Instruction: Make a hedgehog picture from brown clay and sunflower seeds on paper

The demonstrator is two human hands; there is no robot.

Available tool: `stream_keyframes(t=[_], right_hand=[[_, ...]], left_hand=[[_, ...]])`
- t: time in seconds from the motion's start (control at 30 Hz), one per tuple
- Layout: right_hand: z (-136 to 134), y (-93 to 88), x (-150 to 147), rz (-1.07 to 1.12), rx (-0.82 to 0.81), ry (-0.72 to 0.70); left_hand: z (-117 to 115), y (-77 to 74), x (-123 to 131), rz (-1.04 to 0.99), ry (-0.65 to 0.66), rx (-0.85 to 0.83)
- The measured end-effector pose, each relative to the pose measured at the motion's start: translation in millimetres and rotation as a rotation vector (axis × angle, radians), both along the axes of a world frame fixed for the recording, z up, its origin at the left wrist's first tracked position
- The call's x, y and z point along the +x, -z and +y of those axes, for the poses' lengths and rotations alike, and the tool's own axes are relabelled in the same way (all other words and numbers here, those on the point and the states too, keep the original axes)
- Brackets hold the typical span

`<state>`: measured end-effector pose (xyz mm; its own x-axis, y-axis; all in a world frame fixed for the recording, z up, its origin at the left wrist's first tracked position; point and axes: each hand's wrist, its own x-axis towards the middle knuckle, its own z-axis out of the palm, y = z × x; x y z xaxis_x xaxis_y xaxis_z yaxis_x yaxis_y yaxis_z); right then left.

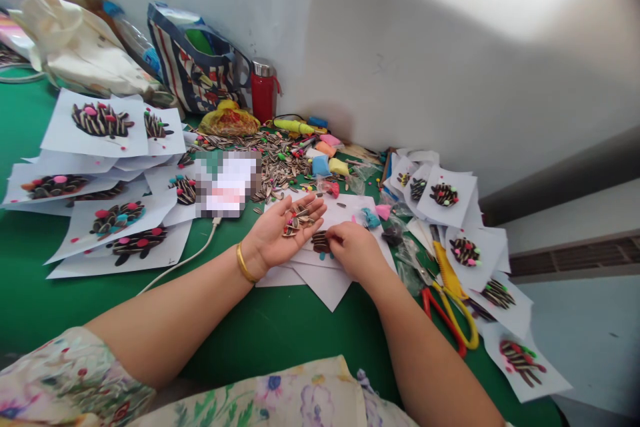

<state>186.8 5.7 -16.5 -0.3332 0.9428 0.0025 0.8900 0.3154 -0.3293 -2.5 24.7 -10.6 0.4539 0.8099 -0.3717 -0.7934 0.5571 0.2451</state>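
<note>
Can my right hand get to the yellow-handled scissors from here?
Probably yes: the yellow-handled scissors lie to the right of your right hand, handles apparently uncovered, though clear plastic sits near the blades.

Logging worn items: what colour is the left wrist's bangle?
The bangle is gold, seen best in the head view.

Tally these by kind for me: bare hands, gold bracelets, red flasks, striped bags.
Bare hands: 2 (left hand, right hand)
Gold bracelet: 1
Red flask: 1
Striped bag: 1
Total: 5
</note>
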Motion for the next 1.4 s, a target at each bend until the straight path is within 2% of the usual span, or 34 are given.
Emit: stream_keyframes(t=[0.27, 0.47, 0.67, 0.8, 0.9, 1.03, 1.13, 1.23, 1.4], right_hand=[[2, -4.2, -4, -0.039, -0.022, 0.001], [1, -0.4, 0, 0.022, 0.000, -0.008], [-9, -9.4, 2, 0.142, 0.190, -0.019], [-21, -18.3, -9, 0.290, 0.315, -0.161], [-28, -19.2, -21, 0.225, 0.361, -0.244], [-30, -15.6, -31, 0.095, 0.375, -0.268], [-28, -13.9, -33, 0.058, 0.389, -0.268], [-28, -14.2, -32, 0.142, 0.393, -0.252], [-30, -15.9, -30, 0.437, 0.365, -0.165]], left_hand=[[-1, 0.0, 0, -0.008, 0.005, -0.008], [-2, -1.9, 1, 0.001, 0.003, -0.021], [-3, -2.7, 0, 0.002, 0.014, -0.011], [-4, -0.4, 2, 0.008, 0.044, 0.011], [-9, 0.5, 7, 0.022, 0.093, 0.020], [-17, 0.1, 14, 0.009, 0.170, 0.031], [-21, -1.3, 17, 0.002, 0.181, -0.002], [-23, -3.0, 17, -0.022, 0.186, -0.047], [-24, -5.6, 17, -0.153, 0.201, -0.060]])
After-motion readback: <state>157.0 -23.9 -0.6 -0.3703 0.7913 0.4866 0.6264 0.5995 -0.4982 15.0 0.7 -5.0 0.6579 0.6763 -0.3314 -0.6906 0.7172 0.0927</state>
